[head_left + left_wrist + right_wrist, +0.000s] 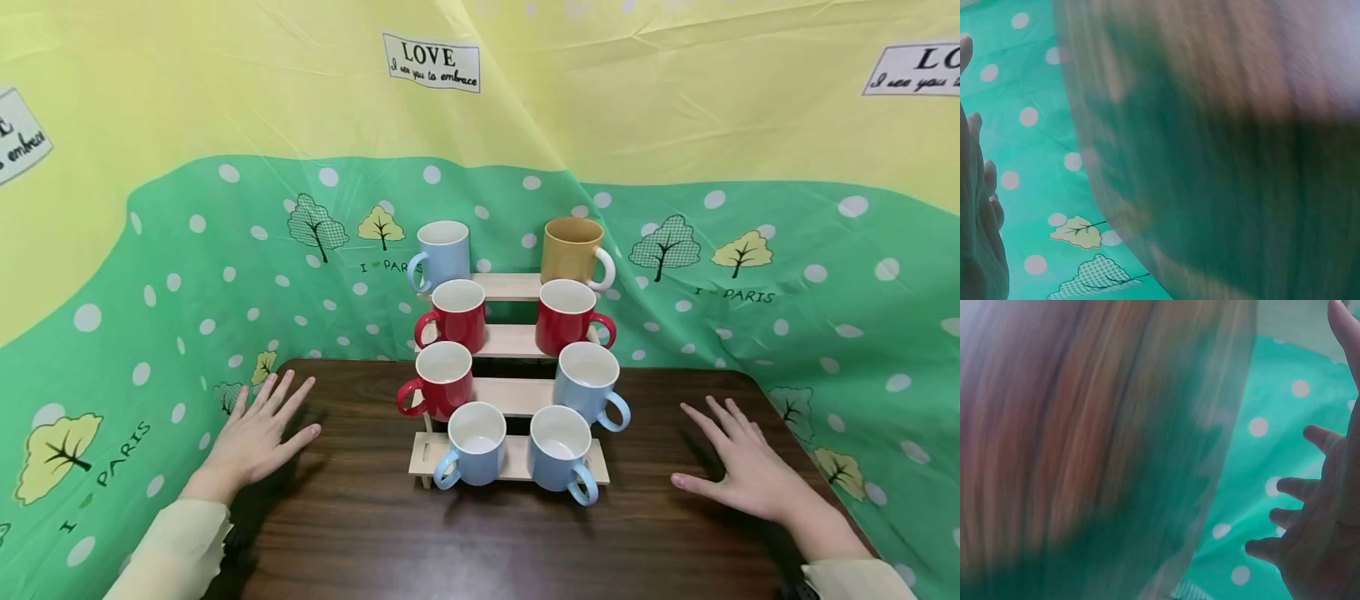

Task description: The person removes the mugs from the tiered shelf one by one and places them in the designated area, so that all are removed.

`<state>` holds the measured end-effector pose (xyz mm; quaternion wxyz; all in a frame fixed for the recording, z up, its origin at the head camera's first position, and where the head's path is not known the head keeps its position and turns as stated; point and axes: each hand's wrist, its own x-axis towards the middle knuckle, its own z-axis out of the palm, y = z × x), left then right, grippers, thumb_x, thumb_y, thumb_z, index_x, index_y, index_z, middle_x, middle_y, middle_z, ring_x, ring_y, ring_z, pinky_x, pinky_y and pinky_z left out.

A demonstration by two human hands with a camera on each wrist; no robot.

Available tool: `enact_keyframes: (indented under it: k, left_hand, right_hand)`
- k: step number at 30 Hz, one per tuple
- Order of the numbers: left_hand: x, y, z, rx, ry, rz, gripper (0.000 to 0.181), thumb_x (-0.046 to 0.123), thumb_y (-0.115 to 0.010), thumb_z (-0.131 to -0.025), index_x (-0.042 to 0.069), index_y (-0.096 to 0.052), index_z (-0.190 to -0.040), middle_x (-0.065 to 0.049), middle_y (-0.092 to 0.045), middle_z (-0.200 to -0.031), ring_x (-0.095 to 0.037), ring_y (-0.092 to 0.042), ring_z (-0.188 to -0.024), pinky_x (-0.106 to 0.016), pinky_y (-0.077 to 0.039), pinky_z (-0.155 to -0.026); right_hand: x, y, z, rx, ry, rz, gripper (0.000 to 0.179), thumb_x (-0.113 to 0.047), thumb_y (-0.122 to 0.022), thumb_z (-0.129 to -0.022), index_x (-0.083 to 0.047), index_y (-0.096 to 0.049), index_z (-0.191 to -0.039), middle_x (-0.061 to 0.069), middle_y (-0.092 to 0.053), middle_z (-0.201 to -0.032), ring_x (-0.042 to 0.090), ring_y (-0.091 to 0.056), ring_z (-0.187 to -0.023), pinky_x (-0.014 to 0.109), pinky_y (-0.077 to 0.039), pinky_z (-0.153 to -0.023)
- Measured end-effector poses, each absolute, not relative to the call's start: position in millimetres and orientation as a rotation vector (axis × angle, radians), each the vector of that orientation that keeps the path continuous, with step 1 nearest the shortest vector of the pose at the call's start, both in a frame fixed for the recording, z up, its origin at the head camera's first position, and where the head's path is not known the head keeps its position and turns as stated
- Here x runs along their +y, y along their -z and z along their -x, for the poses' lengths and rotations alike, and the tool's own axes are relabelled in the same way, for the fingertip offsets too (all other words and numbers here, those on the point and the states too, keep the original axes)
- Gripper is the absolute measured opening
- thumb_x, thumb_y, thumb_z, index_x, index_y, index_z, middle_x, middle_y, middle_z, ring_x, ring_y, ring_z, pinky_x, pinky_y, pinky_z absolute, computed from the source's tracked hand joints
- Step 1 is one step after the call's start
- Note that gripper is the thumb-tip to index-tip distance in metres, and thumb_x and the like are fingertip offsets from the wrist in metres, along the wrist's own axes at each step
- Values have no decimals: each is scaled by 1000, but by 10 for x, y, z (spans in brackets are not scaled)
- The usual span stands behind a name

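Rack [513, 396]: mid-frame, bearing 8 mugs [461, 321], 2 per tier.
Left hand [255, 437]: spread wide, holding nothing, lower left.
Right hand [757, 471]: likewise, lower right.
Reach: I judge this a waiting step; gripping calls for moving inward.

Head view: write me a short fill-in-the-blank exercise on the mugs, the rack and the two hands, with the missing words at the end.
1. The mugs on the wooden rack number ____ in all.
2. The tan mug at the top has a handle coloured ____.
3. The red mug one level above the lowest shares its level with a ____ mug.
4. The number of mugs held by the left hand and right hand together is ____.

Missing words: eight; white; light blue; zero.
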<state>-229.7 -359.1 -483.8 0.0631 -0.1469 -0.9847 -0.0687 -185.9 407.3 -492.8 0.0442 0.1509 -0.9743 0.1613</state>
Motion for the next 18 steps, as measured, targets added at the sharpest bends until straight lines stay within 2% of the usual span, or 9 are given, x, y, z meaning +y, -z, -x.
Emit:
enact_keyframes:
  k: [3,7,12,14,16,18]
  left_hand:
    - [-3566,4820,2323,-2974,239,408,88,66,-49,-110,31,-6,-177,-19,-7,-182,-48,-7,-166,-77,3,-126]
    - [-3528,4779,2358,-2966,298,368,89,66,-48,-110,30,-3,-177,-22,-8,-181,-50,-9,-165,-78,0,-125]
    - [-3449,4709,2395,-2928,487,360,88,61,-50,-112,24,-3,-178,-30,-12,-178,-53,-9,-164,-75,-5,-127]
    - [-3404,4684,2410,-2894,603,349,88,58,-51,-112,23,-3,-178,-30,-13,-179,-54,-9,-164,-76,-11,-126]
    - [-3357,4662,2426,-2845,707,328,88,55,-53,-113,23,-2,-178,-28,-14,-179,-56,-13,-163,-78,-18,-123]
    - [-3308,4635,2441,-2782,796,304,89,52,-55,-112,23,-3,-178,-27,-18,-179,-58,-22,-159,-80,-26,-118]
  right_hand:
    - [3950,4927,1840,-2953,-535,-461,118,-61,-90,-84,-21,-25,-174,36,-23,-172,64,-15,-157,89,-27,-107]
    - [3763,4958,1789,-2891,-584,-468,121,-60,-94,-79,-17,-31,-172,31,-39,-165,59,-34,-147,83,-37,-102]
    - [3532,5038,1750,-2862,-722,-453,121,-59,-96,-77,-13,-33,-171,26,-47,-160,50,-41,-141,80,-41,-102]
    - [3450,5088,1753,-2848,-798,-424,123,-57,-97,-77,-14,-31,-172,26,-49,-159,49,-44,-141,78,-44,-102]
    - [3363,5133,1771,-2814,-888,-403,123,-53,-99,-77,-14,-31,-172,24,-54,-155,46,-52,-136,70,-51,-100]
    - [3278,5166,1798,-2764,-1006,-397,122,-46,-101,-76,-12,-33,-171,21,-60,-150,41,-59,-130,56,-58,-95]
